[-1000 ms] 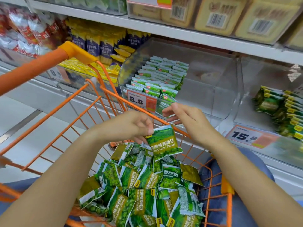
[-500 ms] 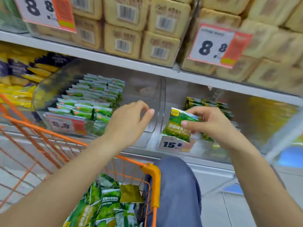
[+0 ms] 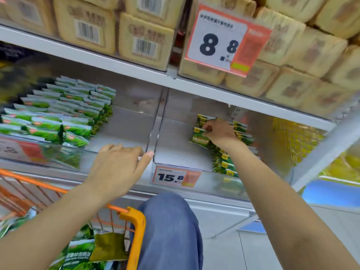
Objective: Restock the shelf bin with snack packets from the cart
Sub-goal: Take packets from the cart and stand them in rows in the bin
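My right hand (image 3: 218, 133) reaches deep into the clear shelf bin (image 3: 175, 145) with the 15.8 price tag, its fingers closed on a green snack packet (image 3: 198, 140) at the left end of a row of like packets (image 3: 226, 164). My left hand (image 3: 116, 168) hovers in front of the bin divider, holding nothing, fingers loosely spread. The orange cart (image 3: 136, 227) sits at bottom left with green snack packets (image 3: 81, 252) in it.
The neighbouring bin on the left holds rows of pale green packets (image 3: 64, 114). Tan boxed goods (image 3: 144, 39) and an 8.8 price tag (image 3: 224, 39) fill the shelf above. My blue-trousered knee (image 3: 169, 230) is beside the cart. A yellow-stocked bin (image 3: 292, 137) lies right.
My right hand has carried the green packet from in front of the shelf into the bin, against the row of packets. My left hand has stayed low and empty; the view tilted upward.
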The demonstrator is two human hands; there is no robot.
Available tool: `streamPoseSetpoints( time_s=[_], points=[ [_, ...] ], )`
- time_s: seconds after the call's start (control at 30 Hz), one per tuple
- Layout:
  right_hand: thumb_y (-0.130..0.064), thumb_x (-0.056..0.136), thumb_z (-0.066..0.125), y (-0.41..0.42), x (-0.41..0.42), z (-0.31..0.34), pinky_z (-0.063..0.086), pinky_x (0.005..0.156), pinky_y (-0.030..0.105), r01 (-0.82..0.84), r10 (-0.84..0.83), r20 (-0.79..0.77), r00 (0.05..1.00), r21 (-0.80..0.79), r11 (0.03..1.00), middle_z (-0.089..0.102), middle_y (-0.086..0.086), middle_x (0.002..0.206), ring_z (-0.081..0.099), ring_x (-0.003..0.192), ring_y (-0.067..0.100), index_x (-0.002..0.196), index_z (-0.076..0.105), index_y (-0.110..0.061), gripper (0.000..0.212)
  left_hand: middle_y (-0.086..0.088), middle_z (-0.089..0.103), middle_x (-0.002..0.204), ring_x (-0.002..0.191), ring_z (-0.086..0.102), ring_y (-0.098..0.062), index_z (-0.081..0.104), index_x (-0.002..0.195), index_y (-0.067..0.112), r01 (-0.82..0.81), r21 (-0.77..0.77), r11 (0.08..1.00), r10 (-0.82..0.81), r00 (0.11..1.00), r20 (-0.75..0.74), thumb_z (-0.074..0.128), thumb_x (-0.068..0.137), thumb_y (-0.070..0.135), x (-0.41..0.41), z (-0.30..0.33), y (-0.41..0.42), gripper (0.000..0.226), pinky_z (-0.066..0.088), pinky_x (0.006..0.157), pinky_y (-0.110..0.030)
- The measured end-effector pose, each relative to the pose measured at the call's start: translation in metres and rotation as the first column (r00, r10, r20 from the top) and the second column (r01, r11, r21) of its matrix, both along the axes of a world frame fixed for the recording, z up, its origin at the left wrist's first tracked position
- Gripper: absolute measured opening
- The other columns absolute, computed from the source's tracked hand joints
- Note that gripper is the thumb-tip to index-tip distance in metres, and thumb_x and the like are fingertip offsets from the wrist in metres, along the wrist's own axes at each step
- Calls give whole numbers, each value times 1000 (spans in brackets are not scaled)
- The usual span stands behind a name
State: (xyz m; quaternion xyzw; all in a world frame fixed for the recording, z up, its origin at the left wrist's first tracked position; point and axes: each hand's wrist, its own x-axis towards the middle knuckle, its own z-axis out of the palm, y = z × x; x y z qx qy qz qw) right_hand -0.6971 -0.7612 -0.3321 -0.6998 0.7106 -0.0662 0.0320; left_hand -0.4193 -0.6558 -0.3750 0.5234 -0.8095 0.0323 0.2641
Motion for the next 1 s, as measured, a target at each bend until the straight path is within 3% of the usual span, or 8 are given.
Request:
streamPoseSetpoints(
  time_s=[0.1,0.23,0.33,0.47,0.63,0.73,1.0],
  points=[
    [-7,90,48,-7,-8,-6,41,77,30,-102,81,-298,951,-58,993,64,8,116,57,109,28,107,65,-20,27,0,54,49,52,56,-29,32,68,30,0,-43,999,1,1000,22,29,96,45,2,-4,-2,31,36,61,-32],
    [1,85,47,-14,-7,-14,39,70,30,-191,139,-480,866,-60,980,64,11,107,56,103,29,106,63,-15,31,1,55,49,51,55,-28,32,68,30,-19,-64,998,21,999,26,28,95,45,0,-6,-2,31,40,61,-33],
    [-11,87,50,-15,-2,-16,43,78,32,-129,103,-461,881,-27,991,60,13,115,53,110,31,116,58,-12,30,1,56,51,53,54,-29,34,69,30,-26,-35,999,27,1000,16,24,95,47,1,-6,0,33,41,64,-36],
    [-35,88,54,-16,-3,-24,42,92,37,-80,71,-452,889,-2,997,57,12,124,49,118,32,127,50,-13,44,0,58,56,60,54,-29,37,71,29,-21,6,1000,21,1000,10,15,94,51,1,-5,1,39,41,70,-38],
    [-22,92,57,-23,-5,-28,36,100,38,-68,62,-622,780,15,998,60,9,121,48,120,29,123,55,-16,32,2,58,56,59,54,-28,47,70,27,-22,20,1000,22,1000,10,15,94,51,2,-4,2,47,41,70,-37],
    [-20,92,56,-26,-7,-25,31,105,40,-76,90,-679,729,50,996,61,9,120,46,120,29,120,58,-17,28,2,56,56,59,53,-27,40,71,29,-15,24,1000,14,1000,4,14,94,52,3,-5,2,41,41,70,-37],
    [-17,89,56,-10,4,-17,37,100,39,-29,-29,-551,834,-96,995,58,11,121,49,118,30,127,51,-12,38,5,52,62,73,56,-24,39,77,30,-53,155,987,40,996,85,0,88,58,1,5,5,50,34,79,-36]
  ],
)
